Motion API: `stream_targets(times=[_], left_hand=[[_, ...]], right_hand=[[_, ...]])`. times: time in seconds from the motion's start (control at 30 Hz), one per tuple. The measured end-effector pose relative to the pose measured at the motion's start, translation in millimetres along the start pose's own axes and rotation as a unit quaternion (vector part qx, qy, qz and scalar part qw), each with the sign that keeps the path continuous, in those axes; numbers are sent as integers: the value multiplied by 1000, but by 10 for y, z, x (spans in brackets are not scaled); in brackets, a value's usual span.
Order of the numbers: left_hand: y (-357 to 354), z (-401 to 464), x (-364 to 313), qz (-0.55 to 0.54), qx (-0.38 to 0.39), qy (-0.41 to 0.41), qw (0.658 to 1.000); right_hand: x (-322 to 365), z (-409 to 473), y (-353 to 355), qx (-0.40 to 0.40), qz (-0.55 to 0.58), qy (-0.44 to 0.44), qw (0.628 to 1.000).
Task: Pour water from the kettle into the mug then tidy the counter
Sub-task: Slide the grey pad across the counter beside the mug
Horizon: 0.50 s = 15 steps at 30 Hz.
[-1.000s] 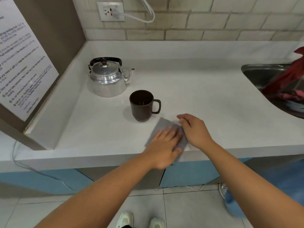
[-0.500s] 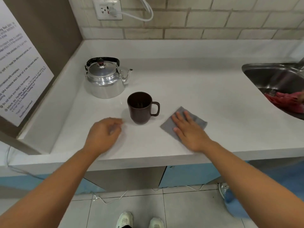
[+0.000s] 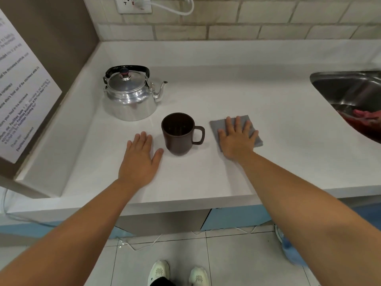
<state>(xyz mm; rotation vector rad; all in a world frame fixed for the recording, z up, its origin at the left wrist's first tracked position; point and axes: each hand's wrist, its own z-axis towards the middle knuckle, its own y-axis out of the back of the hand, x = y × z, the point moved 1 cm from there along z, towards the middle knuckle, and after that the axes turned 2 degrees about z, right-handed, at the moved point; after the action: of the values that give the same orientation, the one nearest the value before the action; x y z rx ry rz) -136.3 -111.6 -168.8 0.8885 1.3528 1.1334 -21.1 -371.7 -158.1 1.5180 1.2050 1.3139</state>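
Note:
A shiny metal kettle (image 3: 132, 98) with a black handle stands at the back left of the white counter (image 3: 226, 96), spout pointing right. A dark brown mug (image 3: 179, 134) stands upright in front of it, handle to the right. My left hand (image 3: 140, 159) lies flat and open on the counter just left of the mug, thumb near its base. My right hand (image 3: 237, 139) rests flat, fingers spread, on a folded grey cloth (image 3: 250, 122) right of the mug.
A steel sink (image 3: 348, 89) is set into the counter at the right, with something red (image 3: 367, 118) inside. A brown panel with a printed notice (image 3: 20, 96) walls off the left side. A wall socket (image 3: 134, 4) with a white cable sits above.
My left hand left the cloth, crossed to the left of the mug and flattened there. My right hand slid the cloth rightward and further from the counter's front edge.

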Motion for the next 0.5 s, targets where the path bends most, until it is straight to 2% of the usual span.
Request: stream_targets(times=[0.13,0.33,0.5], left_hand=[[-7,-6,20,0,-2,0,1000],[0,-9,18,-4,-6,-6,1000],[40,-9,22,-19,9,-2,1000]], right_hand=[[288,-404,-183,-5,5,-2,1000],[149,-844,-265,-12,7,-17,1000],[186,-910,-163,22,8,-30,999]])
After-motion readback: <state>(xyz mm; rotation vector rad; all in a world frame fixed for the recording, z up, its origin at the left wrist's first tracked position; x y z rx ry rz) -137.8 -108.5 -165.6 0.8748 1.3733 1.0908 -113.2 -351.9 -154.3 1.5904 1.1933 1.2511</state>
